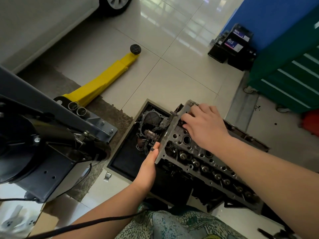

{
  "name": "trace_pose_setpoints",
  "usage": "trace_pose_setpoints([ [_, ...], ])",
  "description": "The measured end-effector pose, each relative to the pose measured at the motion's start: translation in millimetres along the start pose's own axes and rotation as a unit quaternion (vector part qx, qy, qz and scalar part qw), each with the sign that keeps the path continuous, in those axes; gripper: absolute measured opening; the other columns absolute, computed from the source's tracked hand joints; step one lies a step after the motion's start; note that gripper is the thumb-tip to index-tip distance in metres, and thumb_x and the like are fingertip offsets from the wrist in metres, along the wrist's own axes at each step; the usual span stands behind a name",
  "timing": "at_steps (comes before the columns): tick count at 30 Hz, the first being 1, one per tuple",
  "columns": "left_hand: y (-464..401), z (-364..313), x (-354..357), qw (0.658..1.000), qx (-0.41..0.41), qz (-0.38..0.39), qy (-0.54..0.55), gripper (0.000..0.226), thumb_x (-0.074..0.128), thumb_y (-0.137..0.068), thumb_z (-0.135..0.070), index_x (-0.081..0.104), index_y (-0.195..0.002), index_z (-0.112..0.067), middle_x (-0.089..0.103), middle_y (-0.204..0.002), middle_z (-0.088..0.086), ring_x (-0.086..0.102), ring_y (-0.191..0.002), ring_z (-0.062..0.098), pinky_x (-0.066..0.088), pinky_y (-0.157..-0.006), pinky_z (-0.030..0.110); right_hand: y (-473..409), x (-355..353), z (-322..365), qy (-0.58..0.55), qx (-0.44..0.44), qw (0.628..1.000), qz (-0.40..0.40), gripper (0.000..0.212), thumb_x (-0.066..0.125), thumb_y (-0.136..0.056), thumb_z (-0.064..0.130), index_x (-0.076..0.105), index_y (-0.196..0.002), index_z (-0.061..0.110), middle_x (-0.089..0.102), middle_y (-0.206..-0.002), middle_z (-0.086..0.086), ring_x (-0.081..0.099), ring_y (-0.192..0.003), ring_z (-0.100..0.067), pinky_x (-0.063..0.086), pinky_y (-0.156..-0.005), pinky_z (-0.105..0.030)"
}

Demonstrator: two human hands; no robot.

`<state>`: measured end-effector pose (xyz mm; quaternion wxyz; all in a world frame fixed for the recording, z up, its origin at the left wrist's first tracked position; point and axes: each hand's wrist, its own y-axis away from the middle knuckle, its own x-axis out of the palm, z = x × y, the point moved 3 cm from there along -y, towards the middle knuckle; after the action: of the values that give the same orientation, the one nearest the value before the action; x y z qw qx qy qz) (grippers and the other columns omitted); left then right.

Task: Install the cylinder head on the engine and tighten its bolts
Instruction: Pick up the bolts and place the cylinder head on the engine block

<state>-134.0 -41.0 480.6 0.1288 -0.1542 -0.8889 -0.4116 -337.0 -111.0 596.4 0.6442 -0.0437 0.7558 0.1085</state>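
Observation:
The grey cylinder head, with valve springs and round bores on top, lies on the dark engine block in the lower middle of the view. My left hand holds the head's near end edge, thumb up along the end face. My right hand rests on the head's far end with its fingers curled over the top surface. The fingertips hide whatever lies beneath them, and I see no bolt or tool.
A black tray with engine parts lies left of the head. A yellow lift arm and a grey lift post base stand at left. A green tool cabinet and car batteries are at right. A black cable crosses my lap.

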Motion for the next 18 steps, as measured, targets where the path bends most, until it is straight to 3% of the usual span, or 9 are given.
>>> trace_pose_setpoints([
  [4,-1.9,0.0,1.2,1.000,-0.002,-0.004,0.014,0.046,0.041,-0.110,-0.047,0.045,-0.156,-0.038,0.041,-0.162,-0.018,0.033,-0.153,0.008,0.019,-0.130,0.043,-7.1,-9.3,5.1,0.022,-0.046,0.998,0.031,0.019,0.060,-0.101,0.034,0.067,-0.108,0.018,0.068,-0.100,-0.004,0.059,-0.099,-0.031,0.046,-0.087,-0.046],
  [9,-7.4,-2.6,0.8,1.000,-0.009,0.008,0.008,0.038,0.043,-0.110,-0.048,0.050,-0.147,-0.048,0.043,-0.160,-0.021,0.036,-0.151,0.006,0.022,-0.130,0.046,-17.2,-13.2,6.6,-0.009,-0.060,0.994,0.090,0.026,0.044,-0.108,0.032,0.064,-0.112,0.016,0.069,-0.105,-0.002,0.060,-0.096,-0.026,0.050,-0.084,-0.041],
  [15,-8.0,-4.5,-3.4,0.999,0.009,0.026,-0.018,0.046,0.057,-0.085,-0.071,0.057,-0.131,-0.062,0.047,-0.158,-0.022,0.039,-0.150,0.005,0.022,-0.130,0.048,-17.5,-8.5,11.7,-0.034,-0.002,0.992,0.119,0.029,0.037,-0.109,0.036,0.058,-0.106,0.017,0.067,-0.097,-0.001,0.058,-0.093,-0.025,0.055,-0.079,-0.043],
  [18,-11.0,-0.3,-7.2,0.999,-0.015,0.027,-0.007,0.038,0.057,-0.095,-0.063,0.061,-0.133,-0.060,0.053,-0.154,-0.021,0.046,-0.145,0.007,0.028,-0.127,0.046,-16.8,-3.6,10.1,-0.048,0.052,0.989,0.129,0.035,0.035,-0.110,0.042,0.060,-0.106,0.018,0.069,-0.100,-0.001,0.060,-0.099,-0.026,0.053,-0.077,-0.041],
])
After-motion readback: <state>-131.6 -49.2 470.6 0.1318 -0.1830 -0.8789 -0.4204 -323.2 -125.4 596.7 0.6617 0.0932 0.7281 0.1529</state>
